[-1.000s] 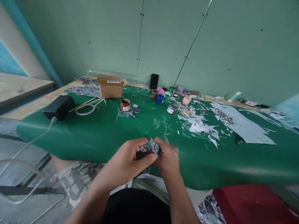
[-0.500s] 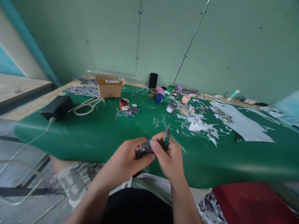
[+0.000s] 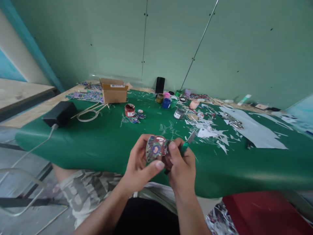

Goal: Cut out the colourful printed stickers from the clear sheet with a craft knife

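Over the near edge of the green table cover (image 3: 97, 147), my left hand (image 3: 140, 164) is closed on a small sheet of colourful printed paper (image 3: 156, 148), held upright facing me. My right hand (image 3: 182, 166) touches the paper's right edge with its thumb and is wrapped round a green-handled craft knife (image 3: 187, 143), whose blade points up and to the right.
White paper scraps (image 3: 210, 132) and a large white sheet (image 3: 254, 130) lie right of centre, with scissors (image 3: 232, 120). Paint jars (image 3: 167, 102), a red jar (image 3: 129, 110), a cardboard box (image 3: 114, 90), a black phone (image 3: 160, 85) and a black power brick (image 3: 60, 112) stand further back.
Both hands rose from the table edge and the left hand turned the printed paper up to face me. The knife came into view in the right hand and tilted rightward.
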`<state>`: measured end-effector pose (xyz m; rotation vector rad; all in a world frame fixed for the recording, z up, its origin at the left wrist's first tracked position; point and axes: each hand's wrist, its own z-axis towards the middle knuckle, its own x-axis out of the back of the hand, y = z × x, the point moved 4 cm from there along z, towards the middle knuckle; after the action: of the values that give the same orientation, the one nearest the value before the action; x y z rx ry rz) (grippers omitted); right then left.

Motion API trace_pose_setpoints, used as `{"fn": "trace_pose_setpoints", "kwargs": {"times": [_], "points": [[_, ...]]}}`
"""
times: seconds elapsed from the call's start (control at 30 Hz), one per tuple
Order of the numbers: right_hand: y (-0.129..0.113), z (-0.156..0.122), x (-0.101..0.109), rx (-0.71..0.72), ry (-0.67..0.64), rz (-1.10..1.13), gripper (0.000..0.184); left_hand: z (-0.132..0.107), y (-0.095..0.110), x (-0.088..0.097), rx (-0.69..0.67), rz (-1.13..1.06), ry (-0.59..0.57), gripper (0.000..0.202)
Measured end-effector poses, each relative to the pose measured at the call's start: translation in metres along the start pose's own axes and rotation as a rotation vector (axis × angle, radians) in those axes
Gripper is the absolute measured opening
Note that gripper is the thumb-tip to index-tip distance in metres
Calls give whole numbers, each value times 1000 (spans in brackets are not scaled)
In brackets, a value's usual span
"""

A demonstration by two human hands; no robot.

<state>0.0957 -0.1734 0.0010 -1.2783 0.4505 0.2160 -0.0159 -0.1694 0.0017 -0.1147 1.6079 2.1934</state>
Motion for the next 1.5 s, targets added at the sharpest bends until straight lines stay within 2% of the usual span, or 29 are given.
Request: {"fn": "trace_pose_setpoints", "kwargs": {"times": [0.07, 0.13, 0.2, 0.27, 0.33, 0.43, 0.5, 0.57, 0.67, 0.9, 1.07, 1.2, 1.37, 1.5], "points": [[-1, -1, 0, -36, -67, -12, 42, -4, -2, 1, 22, 124, 8, 34], [0, -2, -1, -105, -189, -14, 41, -5, -5, 2, 92, 193, 4, 28], [3, -3, -3, -177, -306, 19, 43, -5, -5, 2, 164, 218, -8, 37], [4, -5, -3, -186, -362, 14, 43, -3, -2, 0, 208, 200, 10, 43], [1, -6, -1, -51, -298, -143, 38, 0, 2, -2, 238, 119, 79, 46], [-8, -11, -2, 318, -130, -600, 24, 3, 9, -2, 256, 0, 243, 45], [-9, -15, -7, 502, -124, -843, 18, 4, 12, -1, 241, -23, 290, 42], [-6, -17, -12, 607, -161, -965, 17, 4, 15, -1, 222, -18, 309, 41], [-2, -18, -16, 671, -182, -1062, 18, 2, 16, 0, 219, 7, 324, 41], [2, -18, -18, 671, -150, -1117, 20, 0, 19, -3, 217, 48, 286, 39], [3, -16, -17, 672, -107, -1119, 21, 0, 17, -4, 230, -3, 239, 35], [3, -12, -14, 660, -81, -1151, 22, -1, 15, -7, 260, -1, 183, 39], [2, -12, -12, 579, -108, -1111, 23, 1, 17, -8, 256, 66, 177, 44], [-1, -12, -11, 534, -105, -1060, 22, 2, 24, -13, 228, 123, 81, 48]]}}
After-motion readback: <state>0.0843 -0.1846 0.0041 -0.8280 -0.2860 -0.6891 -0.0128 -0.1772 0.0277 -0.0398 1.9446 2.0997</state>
